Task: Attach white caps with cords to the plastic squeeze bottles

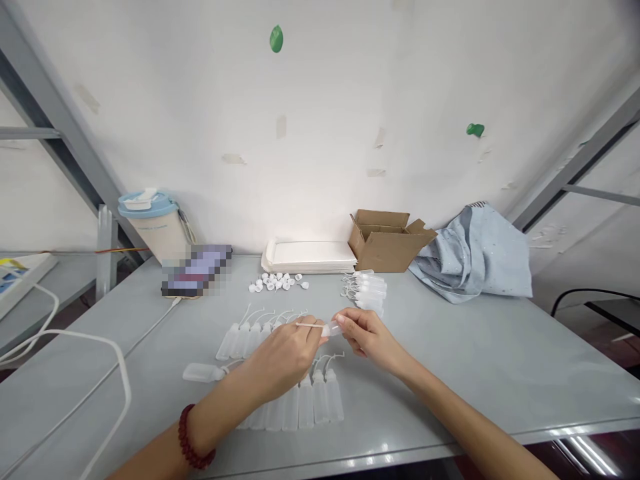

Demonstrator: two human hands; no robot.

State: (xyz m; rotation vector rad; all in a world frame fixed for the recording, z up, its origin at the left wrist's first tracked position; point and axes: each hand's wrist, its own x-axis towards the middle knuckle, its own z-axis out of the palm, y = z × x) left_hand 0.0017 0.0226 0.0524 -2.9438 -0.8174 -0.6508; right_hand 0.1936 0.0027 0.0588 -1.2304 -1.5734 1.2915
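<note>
My left hand (pixel 285 357) and my right hand (pixel 367 337) meet above the grey table (pixel 500 360), both pinched on one small clear squeeze bottle (pixel 331 329) with a thin white tube at its tip. Under and beside my hands lie two rows of the same clear bottles: a far row (pixel 245 337) and a near row (pixel 313 400). One bottle (pixel 200 372) lies alone to the left. A red bead bracelet (pixel 193 440) is on my left wrist.
Small white caps (pixel 276 282) and a pile of more bottles (pixel 367 290) lie farther back. Behind them are a white tray stack (pixel 307 257), an open cardboard box (pixel 387 240), a blue cloth (pixel 475 260), a lidded container (pixel 153 223), a phone (pixel 197 270) and white cables (pixel 100 347).
</note>
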